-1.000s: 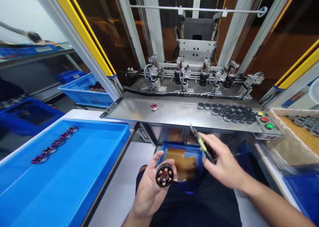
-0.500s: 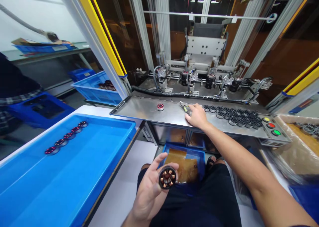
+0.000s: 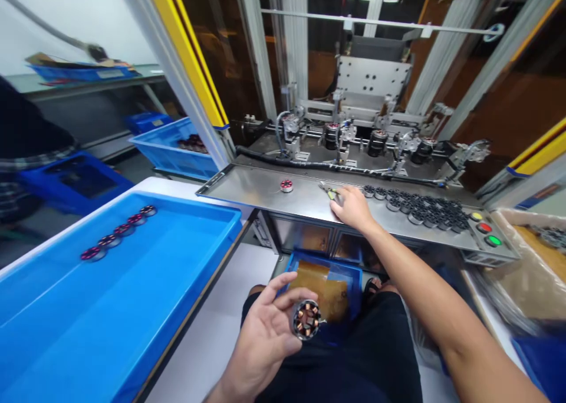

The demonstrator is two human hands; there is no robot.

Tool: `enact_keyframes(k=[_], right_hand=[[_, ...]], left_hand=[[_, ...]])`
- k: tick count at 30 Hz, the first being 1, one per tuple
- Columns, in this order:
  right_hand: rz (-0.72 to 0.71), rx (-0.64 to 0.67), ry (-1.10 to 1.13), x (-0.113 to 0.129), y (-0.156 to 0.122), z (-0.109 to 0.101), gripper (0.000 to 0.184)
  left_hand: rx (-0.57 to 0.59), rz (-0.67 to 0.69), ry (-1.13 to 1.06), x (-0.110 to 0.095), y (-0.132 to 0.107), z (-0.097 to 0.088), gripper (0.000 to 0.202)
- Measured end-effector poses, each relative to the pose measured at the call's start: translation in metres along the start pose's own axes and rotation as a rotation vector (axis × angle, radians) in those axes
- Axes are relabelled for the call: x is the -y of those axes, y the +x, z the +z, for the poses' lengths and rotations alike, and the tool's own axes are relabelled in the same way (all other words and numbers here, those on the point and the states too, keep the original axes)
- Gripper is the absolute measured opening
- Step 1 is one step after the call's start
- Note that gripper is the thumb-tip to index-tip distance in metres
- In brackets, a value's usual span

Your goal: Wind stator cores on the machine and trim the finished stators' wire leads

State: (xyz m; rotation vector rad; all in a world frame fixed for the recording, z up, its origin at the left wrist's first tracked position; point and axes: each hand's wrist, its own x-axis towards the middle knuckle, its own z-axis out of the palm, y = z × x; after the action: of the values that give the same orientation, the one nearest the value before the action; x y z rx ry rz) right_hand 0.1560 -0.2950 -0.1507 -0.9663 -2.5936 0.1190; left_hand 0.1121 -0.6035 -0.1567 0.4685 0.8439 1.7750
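Observation:
My left hand (image 3: 265, 326), held low over my lap, pinches a wound motor stator (image 3: 306, 320) between thumb and fingers. Copper coils show in its dark ring, and a short pale wire end sticks out at its right. My right hand (image 3: 354, 207) is on the metal worktop, its fingers closed at the green handles of a pair of pliers (image 3: 329, 191); part of the handles is hidden under the fingers. Left of the pliers stands a stator with a red top (image 3: 286, 186), a thin wire trailing from it.
Many dark stator cores (image 3: 427, 208) crowd the right of the worktop (image 3: 252, 184), beside yellow, red and green buttons (image 3: 485, 228). A blue tray (image 3: 168, 261) at left holds a row of stators (image 3: 124, 230). Behind stands a winding machine (image 3: 374, 78). A blue bin (image 3: 289, 267) sits below.
My left hand has turned the stator and shifted it slightly right, bringing the wire end into sight. My right hand stays at the pliers, with little movement. The whole view has shifted slightly.

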Motion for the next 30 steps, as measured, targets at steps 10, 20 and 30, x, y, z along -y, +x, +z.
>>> enact_keyframes(k=[10,20,30], right_hand=[[-0.086,-0.051,-0.011,-0.008,0.007,0.011,0.036],[-0.116,-0.085,-0.083,-0.010,0.007,0.013,0.035],[-0.097,-0.063,-0.092,-0.005,0.008,0.010,0.034]], left_hand=[[-0.954,0.122,0.981,-0.156,-0.016,-0.169,0.069],[-1.503,0.171,1.193,-0.210,0.025,-0.314,0.038],[-1.440,0.467,1.212,-0.198,0.024,-0.326,0.035]])
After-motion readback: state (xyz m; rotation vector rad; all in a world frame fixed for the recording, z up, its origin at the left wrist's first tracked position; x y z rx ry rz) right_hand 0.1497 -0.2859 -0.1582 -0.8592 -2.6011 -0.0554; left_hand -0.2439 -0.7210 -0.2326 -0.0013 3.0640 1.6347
